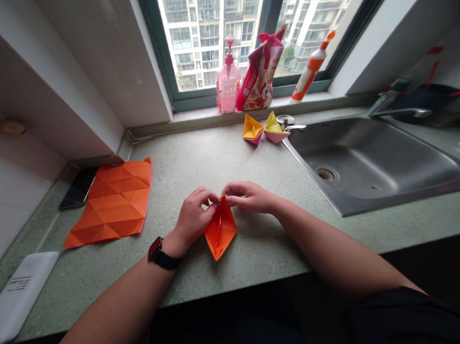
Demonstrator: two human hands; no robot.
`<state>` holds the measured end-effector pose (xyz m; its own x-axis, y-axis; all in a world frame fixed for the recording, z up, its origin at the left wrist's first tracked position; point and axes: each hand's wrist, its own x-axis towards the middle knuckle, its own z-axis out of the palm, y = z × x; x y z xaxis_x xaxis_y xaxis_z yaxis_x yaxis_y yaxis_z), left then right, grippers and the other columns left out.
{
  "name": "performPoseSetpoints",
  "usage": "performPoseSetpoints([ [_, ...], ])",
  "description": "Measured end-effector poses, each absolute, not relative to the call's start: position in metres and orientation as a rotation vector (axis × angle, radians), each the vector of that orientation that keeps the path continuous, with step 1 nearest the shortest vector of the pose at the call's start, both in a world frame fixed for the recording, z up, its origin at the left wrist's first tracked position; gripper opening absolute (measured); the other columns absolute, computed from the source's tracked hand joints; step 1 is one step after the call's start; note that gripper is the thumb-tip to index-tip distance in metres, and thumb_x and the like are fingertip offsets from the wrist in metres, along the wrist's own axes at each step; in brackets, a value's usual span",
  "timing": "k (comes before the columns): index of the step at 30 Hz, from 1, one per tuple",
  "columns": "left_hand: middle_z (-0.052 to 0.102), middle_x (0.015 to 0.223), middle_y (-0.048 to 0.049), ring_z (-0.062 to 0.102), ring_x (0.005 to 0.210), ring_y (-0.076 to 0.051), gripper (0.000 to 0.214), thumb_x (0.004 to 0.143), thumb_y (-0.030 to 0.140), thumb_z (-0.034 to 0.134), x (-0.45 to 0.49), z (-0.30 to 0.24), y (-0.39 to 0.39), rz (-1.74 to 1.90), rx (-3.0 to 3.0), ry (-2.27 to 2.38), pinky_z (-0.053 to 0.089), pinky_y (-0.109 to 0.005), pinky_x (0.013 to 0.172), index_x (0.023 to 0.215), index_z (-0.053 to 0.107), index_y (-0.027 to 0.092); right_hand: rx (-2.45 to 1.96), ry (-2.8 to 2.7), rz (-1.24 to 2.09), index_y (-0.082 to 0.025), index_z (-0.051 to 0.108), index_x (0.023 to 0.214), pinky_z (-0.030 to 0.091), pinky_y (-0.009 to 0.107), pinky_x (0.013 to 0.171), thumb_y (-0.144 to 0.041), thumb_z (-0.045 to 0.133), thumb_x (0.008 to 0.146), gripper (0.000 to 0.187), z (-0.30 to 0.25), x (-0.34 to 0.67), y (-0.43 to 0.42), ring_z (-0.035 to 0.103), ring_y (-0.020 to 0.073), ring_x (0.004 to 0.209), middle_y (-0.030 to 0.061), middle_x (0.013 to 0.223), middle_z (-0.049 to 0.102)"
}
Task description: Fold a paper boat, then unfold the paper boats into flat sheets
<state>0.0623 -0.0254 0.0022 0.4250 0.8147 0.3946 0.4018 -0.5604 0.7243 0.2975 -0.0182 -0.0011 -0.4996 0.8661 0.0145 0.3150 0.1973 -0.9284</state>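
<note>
Both hands meet at the top of a folded orange paper [220,230] lying on the green speckled counter [198,158]. My left hand [194,214], with a black watch on its wrist, pinches the paper's upper left edge. The fingers of my right hand [248,197] are curled and pinch its top corner from the right. The paper is folded into a pointed kite shape, its tip toward me.
A creased flat orange sheet [113,202] lies at the left, beside a dark phone [77,187] and a white device [17,296]. Two folded yellow-pink paper shapes [264,128] sit near the steel sink [369,158]. Bottles and a pouch [261,71] stand on the windowsill.
</note>
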Motion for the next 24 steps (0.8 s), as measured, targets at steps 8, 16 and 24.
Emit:
performPoseSetpoints([
  [8,0.07,0.086,-0.0003,0.066,0.083,-0.016,0.017,0.091,0.008,0.068,0.061,0.005,-0.027,1.126,2.054,0.973,0.057,-0.03,0.08,0.083,0.072,0.023,-0.986,-1.773,1.461,-0.02,0.072,0.105,0.055,0.033,0.08,-0.048,0.07,0.097,0.029,0.001,0.295,-0.02,0.067,0.0172,0.084,0.003,0.091,0.072],
  [16,0.069,0.09,-0.0024,0.065,0.085,-0.016,0.01,0.096,0.019,0.072,0.061,0.012,-0.032,1.255,1.985,0.77,0.055,-0.031,0.081,0.087,0.075,0.023,-1.078,-1.984,1.172,-0.021,0.074,0.107,0.047,0.03,0.073,-0.036,0.065,0.098,0.02,0.005,0.296,-0.021,0.059,0.0155,0.075,0.0002,0.083,0.069],
  [24,0.066,0.082,-0.0003,0.061,0.079,-0.014,0.024,0.088,0.036,0.087,0.055,0.018,-0.024,1.349,1.497,0.719,0.052,-0.026,0.076,0.081,0.07,0.021,-1.157,-2.001,1.154,-0.022,0.073,0.104,0.051,0.034,0.083,-0.031,0.064,0.094,0.016,0.002,0.296,-0.018,0.068,0.0199,0.09,0.004,0.101,0.078],
])
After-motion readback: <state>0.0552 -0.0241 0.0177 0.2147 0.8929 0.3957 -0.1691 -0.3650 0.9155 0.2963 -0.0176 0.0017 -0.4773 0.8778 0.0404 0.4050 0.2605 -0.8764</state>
